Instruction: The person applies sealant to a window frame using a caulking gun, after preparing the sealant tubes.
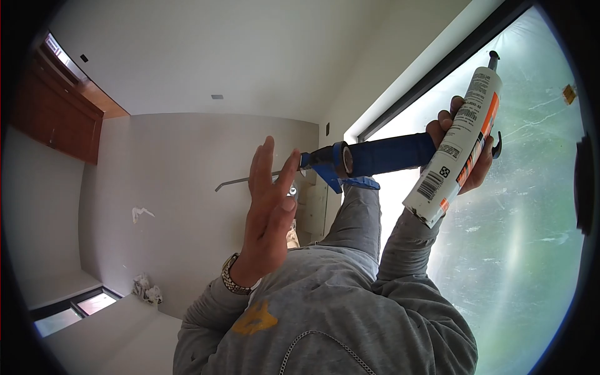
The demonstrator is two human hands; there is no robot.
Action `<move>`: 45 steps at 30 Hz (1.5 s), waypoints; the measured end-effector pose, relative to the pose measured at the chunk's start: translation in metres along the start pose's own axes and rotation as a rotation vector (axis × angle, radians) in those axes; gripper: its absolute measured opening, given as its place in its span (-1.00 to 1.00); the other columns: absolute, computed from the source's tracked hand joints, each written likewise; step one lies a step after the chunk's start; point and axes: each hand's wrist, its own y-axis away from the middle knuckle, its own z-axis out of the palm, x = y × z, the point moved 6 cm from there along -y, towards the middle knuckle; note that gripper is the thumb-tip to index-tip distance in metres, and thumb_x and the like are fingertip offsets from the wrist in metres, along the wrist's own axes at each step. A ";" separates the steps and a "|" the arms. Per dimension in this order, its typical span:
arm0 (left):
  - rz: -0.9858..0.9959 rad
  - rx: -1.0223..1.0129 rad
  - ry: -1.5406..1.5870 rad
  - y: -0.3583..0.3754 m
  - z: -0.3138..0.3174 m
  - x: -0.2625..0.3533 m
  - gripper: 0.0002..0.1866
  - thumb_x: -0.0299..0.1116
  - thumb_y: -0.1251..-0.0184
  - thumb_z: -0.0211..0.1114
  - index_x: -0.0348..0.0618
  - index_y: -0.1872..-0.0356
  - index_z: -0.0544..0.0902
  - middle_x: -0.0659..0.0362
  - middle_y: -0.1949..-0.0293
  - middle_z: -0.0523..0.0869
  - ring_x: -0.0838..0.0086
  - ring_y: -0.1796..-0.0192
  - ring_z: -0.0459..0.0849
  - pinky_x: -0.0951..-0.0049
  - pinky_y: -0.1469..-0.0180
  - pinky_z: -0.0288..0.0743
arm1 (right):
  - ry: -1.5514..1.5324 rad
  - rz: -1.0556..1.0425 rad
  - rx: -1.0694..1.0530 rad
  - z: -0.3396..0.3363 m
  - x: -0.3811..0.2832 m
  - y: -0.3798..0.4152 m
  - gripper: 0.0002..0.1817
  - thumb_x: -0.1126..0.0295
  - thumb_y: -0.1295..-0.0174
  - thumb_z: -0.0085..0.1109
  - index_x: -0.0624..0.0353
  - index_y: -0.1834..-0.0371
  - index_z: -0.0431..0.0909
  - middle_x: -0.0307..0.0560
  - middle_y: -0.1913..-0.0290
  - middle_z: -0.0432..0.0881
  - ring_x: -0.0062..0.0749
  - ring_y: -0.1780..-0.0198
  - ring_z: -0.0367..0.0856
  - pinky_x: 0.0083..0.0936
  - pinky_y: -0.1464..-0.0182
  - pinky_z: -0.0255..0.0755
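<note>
My right hand (478, 165) is wrapped round a white sealant cartridge (459, 147) with orange and black print and a dark nozzle stub at its upper end. The same grip also takes in the front of a blue caulking gun (390, 155), which lies crosswise behind the cartridge. Its handle and trigger sit toward the middle, and its thin bent plunger rod reaches out to the left. Beside the gun's back end is my left hand (269, 215), fingers stretched and spread, nothing in it. Part of the rod is hidden behind that hand.
A large pane covered with plastic film (500, 250) in a dark frame stands close on the right. Plain walls and a brown wooden door (59, 106) are on the left. Crumpled plastic (147, 290) lies low at the left, near a small window (75, 311).
</note>
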 end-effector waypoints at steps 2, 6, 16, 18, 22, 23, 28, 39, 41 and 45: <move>-0.007 0.001 0.027 -0.003 0.008 -0.001 -0.38 -0.05 -0.67 -0.18 -0.24 -0.53 0.42 -0.17 -0.71 -0.10 -0.08 -0.73 -0.27 -0.17 -0.64 -0.36 | 0.047 -0.065 0.019 0.005 0.003 0.001 -0.13 0.20 -0.50 0.12 0.46 -0.60 -0.17 0.52 -0.25 0.34 0.14 -0.49 0.26 -0.02 -0.33 0.62; -0.010 0.010 0.097 -0.009 0.020 -0.002 -0.31 0.03 -0.70 -0.35 -0.24 -0.56 0.37 -0.13 -0.72 -0.16 -0.05 -0.73 -0.37 -0.15 -0.65 -0.46 | -0.003 -0.050 0.029 0.006 0.003 0.003 -0.10 0.17 -0.48 0.15 0.46 -0.60 -0.18 0.51 -0.25 0.33 0.12 -0.51 0.23 -0.04 -0.30 0.65; 0.050 -0.033 -0.051 0.001 0.033 -0.005 -0.27 0.09 -0.68 -0.37 -0.20 -0.56 0.37 -0.12 -0.73 -0.23 -0.12 -0.72 -0.48 -0.21 -0.63 -0.54 | 0.312 -0.077 0.188 0.006 -0.006 0.006 -0.29 0.12 -0.54 0.00 0.46 -0.51 0.08 0.37 -0.17 0.47 -0.29 0.10 0.60 -0.50 0.31 0.75; 0.103 -0.039 -0.111 0.004 0.034 -0.003 -0.28 0.11 -0.68 -0.37 -0.16 -0.55 0.41 -0.12 -0.73 -0.23 -0.14 -0.71 -0.50 -0.22 -0.62 -0.54 | -0.212 -0.037 0.090 0.005 -0.004 0.009 -0.16 0.14 -0.54 0.08 0.35 -0.63 -0.17 0.53 -0.29 0.33 0.12 -0.59 0.08 0.37 -0.30 0.53; 0.116 -0.091 -0.133 0.006 0.023 -0.004 -0.28 0.11 -0.69 -0.39 -0.14 -0.52 0.46 -0.12 -0.73 -0.24 -0.19 -0.70 -0.51 -0.25 -0.62 -0.55 | -0.179 -0.034 0.078 0.007 -0.004 0.008 -0.21 0.09 -0.59 -0.04 0.37 -0.63 -0.13 0.60 -0.31 0.32 0.16 -0.57 0.16 0.32 -0.30 0.55; 0.121 -0.128 -0.127 0.010 0.022 -0.001 -0.25 0.13 -0.69 -0.43 -0.16 -0.50 0.48 -0.12 -0.72 -0.19 -0.12 -0.72 -0.47 -0.22 -0.63 -0.53 | -0.089 -0.102 0.063 0.005 -0.007 0.008 -0.23 0.07 -0.60 -0.09 0.39 -0.62 -0.11 0.64 -0.31 0.31 0.22 -0.51 0.25 0.27 -0.29 0.58; -0.126 -0.167 0.844 0.017 0.017 -0.015 -0.11 0.22 -0.65 -0.57 -0.26 -0.46 0.50 0.00 -0.70 0.07 0.16 -0.75 -0.31 -0.06 -0.68 -0.48 | 0.181 -0.350 0.143 -0.007 -0.037 0.010 -0.26 0.06 -0.63 -0.24 0.49 -0.58 -0.06 0.78 -0.27 0.35 0.45 -0.23 0.57 0.14 -0.09 0.75; 0.181 -0.028 -0.507 -0.008 0.011 0.013 -0.27 0.15 -0.68 -0.31 -0.15 -0.58 0.36 -0.26 -0.68 -0.07 -0.30 -0.69 -0.22 -0.29 -0.62 -0.24 | 0.364 -0.254 0.140 0.001 -0.021 0.021 -0.31 0.14 -0.61 -0.20 0.35 -0.63 -0.01 0.47 -0.50 0.27 0.10 -0.24 0.58 -0.21 -0.12 0.64; 0.270 -0.036 -0.717 -0.015 0.018 0.016 -0.27 0.18 -0.68 -0.22 -0.14 -0.57 0.37 -0.34 -0.65 -0.04 -0.40 -0.66 -0.23 -0.41 -0.57 -0.21 | 0.305 -0.241 0.129 0.007 -0.013 0.018 -0.30 0.12 -0.61 -0.18 0.35 -0.63 -0.01 0.41 -0.54 0.22 0.07 -0.30 0.50 -0.23 -0.16 0.60; 0.294 -0.050 -0.841 -0.019 0.026 0.018 -0.25 0.23 -0.66 -0.20 -0.13 -0.58 0.36 -0.34 -0.65 -0.01 -0.38 -0.67 -0.21 -0.45 -0.56 -0.19 | 0.376 -0.365 0.234 0.010 -0.007 0.018 -0.26 0.15 -0.57 -0.09 0.48 -0.58 -0.06 0.51 -0.47 0.15 0.10 -0.28 0.55 -0.29 -0.06 0.73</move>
